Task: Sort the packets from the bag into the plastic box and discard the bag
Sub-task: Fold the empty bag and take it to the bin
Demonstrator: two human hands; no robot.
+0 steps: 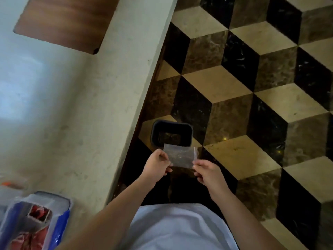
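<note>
The bag [180, 156], a small clear plastic pouch that appears empty, is held flat between both hands above the floor, directly over the near rim of a dark rectangular bin [171, 132]. The left hand [157, 166] pinches the bag's left edge between thumb and fingers, closed on the plastic; the right hand [207, 173] pinches the lower right corner in the same manner. No printing or label is legible on the bag. The bin stands open on the patterned floor [252, 87], close beside the edge of the pale counter [90, 105], whose edge runs diagonally from upper right to lower left. The plastic box [36, 221] sits on the counter at the lower left, well apart from the hands; it is transparent with blue at its sides, and red packets [38, 213] show inside. Any writing on them is too blurred to read. A brown wooden board [66, 22] lies at the counter's far end. To the right of the bin and hands, the floor is open tile in a cube pattern of cream, brown and black.
</note>
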